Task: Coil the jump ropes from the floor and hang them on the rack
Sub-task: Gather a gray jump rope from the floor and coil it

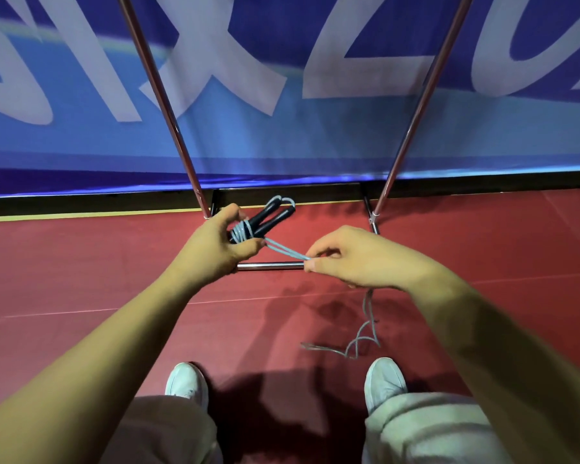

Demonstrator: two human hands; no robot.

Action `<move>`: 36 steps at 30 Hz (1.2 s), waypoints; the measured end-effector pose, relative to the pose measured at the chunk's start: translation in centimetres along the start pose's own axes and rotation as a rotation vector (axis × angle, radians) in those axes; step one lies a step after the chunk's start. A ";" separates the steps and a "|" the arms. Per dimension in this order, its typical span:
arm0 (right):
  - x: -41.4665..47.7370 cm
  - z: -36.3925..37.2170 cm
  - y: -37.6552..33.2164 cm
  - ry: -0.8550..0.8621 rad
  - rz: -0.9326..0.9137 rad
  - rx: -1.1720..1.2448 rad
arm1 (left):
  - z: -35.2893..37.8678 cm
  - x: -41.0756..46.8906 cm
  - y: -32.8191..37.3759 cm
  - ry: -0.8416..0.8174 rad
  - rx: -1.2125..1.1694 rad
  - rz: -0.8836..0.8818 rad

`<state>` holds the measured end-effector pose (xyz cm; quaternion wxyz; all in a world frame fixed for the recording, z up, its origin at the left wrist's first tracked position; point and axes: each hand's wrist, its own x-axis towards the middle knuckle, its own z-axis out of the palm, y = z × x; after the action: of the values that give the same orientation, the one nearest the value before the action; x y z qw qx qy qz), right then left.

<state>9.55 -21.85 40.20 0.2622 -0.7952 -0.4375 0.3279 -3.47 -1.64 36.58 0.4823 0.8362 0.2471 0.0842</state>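
Rope [287,251]: wound round two black handles [271,218], which the left hand [215,244] grips with curled fingers. A doubled strand runs taut from there to the right hand [355,259], pinched between thumb and forefinger. Slack hangs below the right fingers to the floor [114,262]. Rack [416,105] poles stand beyond both hands.

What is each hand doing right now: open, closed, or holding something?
Left hand: closed around the two black handles.
Right hand: pinching the grey-blue rope, which stretches across from the handles.
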 end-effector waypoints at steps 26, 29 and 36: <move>0.3 -1.2 2.1 0.002 0.078 0.254 | 2.2 -2.5 3.6 -0.238 -0.387 0.161; 0.5 -0.8 1.3 -0.018 0.053 0.199 | 1.9 -2.1 3.6 -0.090 -0.498 0.062; 0.6 -0.9 1.3 0.049 0.002 0.042 | 1.2 -1.5 3.5 0.035 -0.527 -0.107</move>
<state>11.19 -22.03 39.72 0.2892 -0.7977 -0.4231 0.3177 -3.12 -4.77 39.08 0.6827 0.6661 0.2689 0.1341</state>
